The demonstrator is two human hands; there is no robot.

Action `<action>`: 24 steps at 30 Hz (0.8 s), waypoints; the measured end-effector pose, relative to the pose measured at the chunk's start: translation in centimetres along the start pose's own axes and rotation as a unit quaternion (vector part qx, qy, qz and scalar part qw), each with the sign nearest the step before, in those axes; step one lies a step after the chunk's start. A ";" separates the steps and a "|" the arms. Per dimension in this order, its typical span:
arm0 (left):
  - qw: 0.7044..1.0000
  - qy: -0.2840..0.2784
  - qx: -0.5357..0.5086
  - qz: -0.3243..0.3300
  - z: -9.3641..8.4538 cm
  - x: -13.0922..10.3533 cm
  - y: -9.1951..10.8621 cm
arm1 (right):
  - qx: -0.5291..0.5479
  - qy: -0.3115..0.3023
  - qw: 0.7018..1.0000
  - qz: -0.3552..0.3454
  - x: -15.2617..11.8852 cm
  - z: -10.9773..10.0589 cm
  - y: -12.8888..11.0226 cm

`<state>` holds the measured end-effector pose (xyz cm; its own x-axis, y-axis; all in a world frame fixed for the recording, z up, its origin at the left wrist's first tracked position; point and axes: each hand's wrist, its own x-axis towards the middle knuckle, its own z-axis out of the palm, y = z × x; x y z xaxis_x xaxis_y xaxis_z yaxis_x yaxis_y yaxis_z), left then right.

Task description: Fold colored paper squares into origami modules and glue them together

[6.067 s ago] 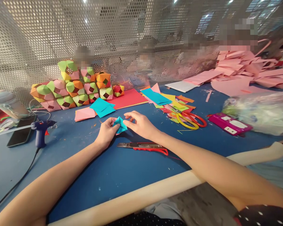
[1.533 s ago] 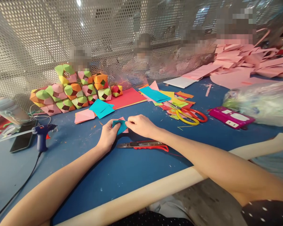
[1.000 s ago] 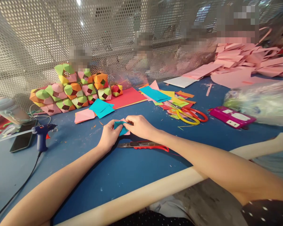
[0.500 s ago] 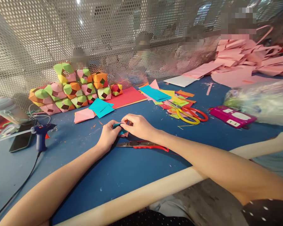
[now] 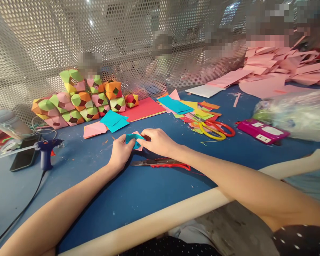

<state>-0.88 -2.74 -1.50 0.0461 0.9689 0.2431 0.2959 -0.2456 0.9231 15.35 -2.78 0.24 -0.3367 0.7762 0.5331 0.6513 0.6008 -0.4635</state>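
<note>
Between my two hands is a small folded piece of blue and pink paper [image 5: 132, 139]. My left hand [image 5: 120, 152] pinches its left side, thumb on top. At the right edge, the fingers of my right hand [image 5: 156, 143] are closed on the same piece. Just below my hands lie a utility knife and scissors with red handles [image 5: 172, 165]. Beyond my left hand are blue paper squares [image 5: 114, 121] and a small stack of pink squares [image 5: 95, 129].
Folded paper balls [image 5: 81, 101] stand stacked against the perforated metal screen [image 5: 138, 46]. On the left are a blue glue gun [image 5: 46, 153], a phone [image 5: 26, 154] and a cup [image 5: 9, 122]. Yellow-handled scissors [image 5: 212, 131], a magenta box [image 5: 262, 131] and pink paper strips [image 5: 272, 65] lie rightward.
The folded paper has been tilted up and shows more of its blue face. My fingers have shifted outward to its two sides, with my right fingertips a little farther right.
</note>
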 end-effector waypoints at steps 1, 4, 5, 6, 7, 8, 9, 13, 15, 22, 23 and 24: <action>1.000 0.005 0.001 -0.001 0.0 0.0 -0.1 | -0.006 -0.005 1.000 0.009 0.0 0.0 0.0; 1.000 0.000 -0.002 -0.004 0.1 0.0 -0.2 | 0.004 -0.023 1.000 0.013 -0.1 0.1 0.0; 1.000 -0.005 -0.006 -0.005 0.1 0.0 -0.2 | 0.012 -0.029 0.999 0.011 -0.1 0.1 0.1; 1.000 -0.011 -0.012 -0.006 0.2 0.0 -0.2 | 0.017 -0.035 0.999 0.008 -0.1 0.0 0.1; 1.000 -0.016 -0.018 -0.005 0.2 0.0 -0.1 | 0.019 -0.041 0.999 0.006 -0.1 0.0 0.1; 0.999 -0.022 -0.024 -0.004 0.2 0.0 -0.1 | 0.015 -0.042 0.999 0.004 -0.1 0.0 0.1; 0.999 -0.027 -0.028 -0.003 0.3 0.0 -0.1 | 0.008 -0.040 0.999 0.002 -0.2 0.0 0.1; 0.998 -0.051 -0.032 0.006 0.3 -0.1 0.3 | -0.013 -0.030 0.999 -0.004 -0.6 -0.3 -0.4; 0.998 -0.058 -0.027 0.019 0.2 0.0 0.6 | -0.005 -0.028 1.000 0.000 -0.8 -0.7 -0.7; 0.998 -0.015 0.006 0.060 -1.8 0.8 3.0 | 0.008 -0.052 0.997 0.056 0.5 -3.0 -1.1; 0.998 -0.004 0.011 0.062 -2.5 0.9 3.5 | -0.009 -0.081 0.995 0.055 0.6 -3.2 -1.2; 0.998 0.006 0.016 0.064 -3.2 1.0 3.9 | -0.032 -0.120 0.991 0.049 0.4 -3.4 -1.4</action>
<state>-2.78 -2.87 3.29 0.0740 0.9290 0.3627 0.3180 -0.3667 0.8743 16.65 -3.95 3.49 -0.4165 0.8578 0.3012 0.7277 0.5131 -0.4552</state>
